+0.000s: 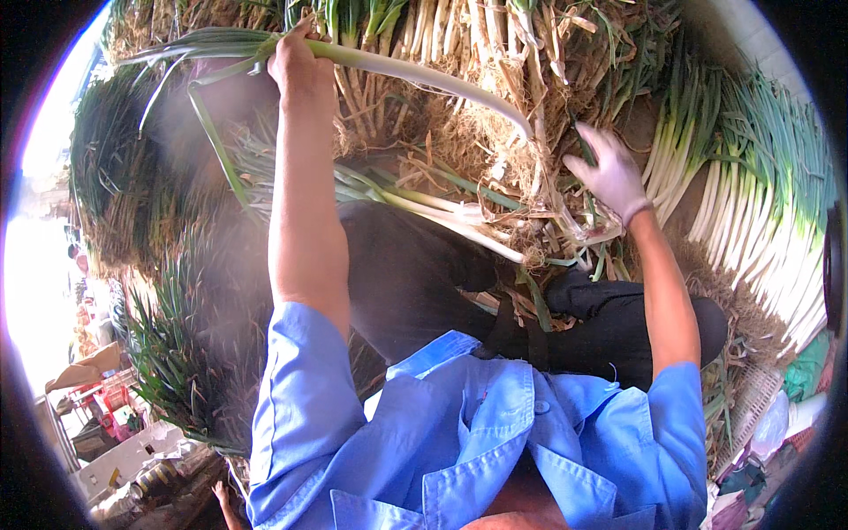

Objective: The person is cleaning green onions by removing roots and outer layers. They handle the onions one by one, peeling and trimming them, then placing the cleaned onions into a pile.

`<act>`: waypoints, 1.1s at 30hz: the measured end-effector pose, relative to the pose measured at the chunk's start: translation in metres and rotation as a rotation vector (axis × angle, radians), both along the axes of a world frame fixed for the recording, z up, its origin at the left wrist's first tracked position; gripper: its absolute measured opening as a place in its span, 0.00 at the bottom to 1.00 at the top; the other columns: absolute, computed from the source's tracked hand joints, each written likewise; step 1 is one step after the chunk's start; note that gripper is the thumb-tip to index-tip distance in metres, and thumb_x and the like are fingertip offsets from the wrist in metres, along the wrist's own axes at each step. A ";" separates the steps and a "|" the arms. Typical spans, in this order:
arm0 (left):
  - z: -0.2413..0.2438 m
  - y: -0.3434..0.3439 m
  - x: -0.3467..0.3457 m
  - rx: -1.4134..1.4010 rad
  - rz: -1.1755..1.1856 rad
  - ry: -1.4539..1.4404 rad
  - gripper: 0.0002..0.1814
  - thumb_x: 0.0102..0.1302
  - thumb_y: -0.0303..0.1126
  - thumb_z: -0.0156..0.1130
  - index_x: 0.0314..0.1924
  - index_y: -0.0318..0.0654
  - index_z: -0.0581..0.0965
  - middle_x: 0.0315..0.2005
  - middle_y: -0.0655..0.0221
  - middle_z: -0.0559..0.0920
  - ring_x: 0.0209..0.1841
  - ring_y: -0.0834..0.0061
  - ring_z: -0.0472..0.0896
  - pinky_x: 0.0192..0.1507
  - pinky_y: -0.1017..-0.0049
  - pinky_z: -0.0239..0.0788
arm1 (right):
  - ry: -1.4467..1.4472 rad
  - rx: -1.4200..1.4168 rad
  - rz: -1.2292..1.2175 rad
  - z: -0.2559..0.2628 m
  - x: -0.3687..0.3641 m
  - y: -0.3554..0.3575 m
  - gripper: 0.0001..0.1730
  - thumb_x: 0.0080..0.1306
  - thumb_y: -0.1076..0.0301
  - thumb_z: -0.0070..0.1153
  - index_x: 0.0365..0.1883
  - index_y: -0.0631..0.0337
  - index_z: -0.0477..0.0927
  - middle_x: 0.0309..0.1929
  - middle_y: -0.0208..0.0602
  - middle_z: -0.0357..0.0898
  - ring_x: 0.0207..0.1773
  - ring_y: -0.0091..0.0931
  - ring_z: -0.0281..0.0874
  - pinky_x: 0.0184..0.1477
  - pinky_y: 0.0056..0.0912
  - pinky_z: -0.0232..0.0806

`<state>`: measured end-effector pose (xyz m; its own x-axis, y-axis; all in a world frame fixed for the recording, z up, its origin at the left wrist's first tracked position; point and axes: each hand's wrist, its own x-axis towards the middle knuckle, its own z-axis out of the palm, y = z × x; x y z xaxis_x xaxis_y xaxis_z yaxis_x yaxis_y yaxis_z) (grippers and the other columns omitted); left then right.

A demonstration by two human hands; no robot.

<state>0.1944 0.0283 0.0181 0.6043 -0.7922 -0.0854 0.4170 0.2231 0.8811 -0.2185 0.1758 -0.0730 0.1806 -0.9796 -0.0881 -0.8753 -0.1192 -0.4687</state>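
My left hand (pixel 303 59), bare, is closed around a large green onion (pixel 424 78) where the leaves meet the white stalk. Its leaves point left and its curved white end points right, above brown roots. My right hand (pixel 611 171), in a white glove, has its fingers spread and holds nothing that I can see. It is beside the dry roots of piled green onions (pixel 457 33). A few loose green onions (pixel 457 228) lie just past my knee, roots to the right. Peeled, bright white green onions (pixel 748 218) are stacked in rows at the right.
Dark bundles of unpeeled green onions (pixel 119 179) stand along the left side. Dry leaf scraps (pixel 563 322) lie around my legs. A plastic crate (pixel 748 414) and bags stand at the lower right. Another person's hand (pixel 220 491) shows at the lower left, near a white box (pixel 126 457).
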 end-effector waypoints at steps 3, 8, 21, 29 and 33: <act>0.000 0.009 0.010 0.000 0.000 -0.193 0.09 0.66 0.29 0.65 0.31 0.33 0.75 0.26 0.65 0.75 0.27 0.68 0.75 0.32 0.67 0.71 | -0.277 -0.184 0.210 0.013 0.072 -0.024 0.34 0.68 0.54 0.60 0.69 0.57 0.68 0.56 0.42 0.78 0.49 0.30 0.80 0.52 0.42 0.75; -0.001 0.020 0.041 -0.106 0.110 -0.197 0.11 0.61 0.37 0.66 0.30 0.38 0.77 0.24 0.72 0.73 0.28 0.75 0.72 0.30 0.71 0.63 | -0.932 0.407 0.165 -0.012 0.100 -0.021 0.33 0.66 0.58 0.65 0.63 0.70 0.73 0.39 0.36 0.85 0.40 0.20 0.80 0.43 0.20 0.71; -0.096 0.098 0.172 1.037 -0.324 -0.870 0.39 0.61 0.61 0.65 0.59 0.32 0.77 0.58 0.55 0.77 0.49 0.64 0.76 0.51 0.57 0.65 | -0.173 0.814 0.423 -0.156 0.114 0.054 0.29 0.66 0.52 0.56 0.62 0.57 0.76 0.37 0.47 0.85 0.36 0.37 0.82 0.42 0.44 0.73; -0.057 0.040 0.062 0.519 -0.436 -0.915 0.25 0.61 0.59 0.65 0.30 0.42 0.79 0.26 0.73 0.74 0.30 0.75 0.70 0.37 0.70 0.62 | -0.181 0.572 0.173 -0.041 0.105 0.003 0.24 0.75 0.49 0.46 0.60 0.53 0.78 0.50 0.38 0.85 0.40 0.26 0.84 0.47 0.34 0.77; -0.045 0.012 -0.005 0.489 -0.607 -1.102 0.25 0.65 0.57 0.61 0.29 0.41 0.77 0.26 0.69 0.75 0.31 0.72 0.72 0.39 0.65 0.65 | -0.552 -0.050 -0.423 -0.033 0.071 -0.066 0.16 0.68 0.63 0.55 0.49 0.63 0.82 0.41 0.46 0.86 0.40 0.36 0.86 0.45 0.40 0.77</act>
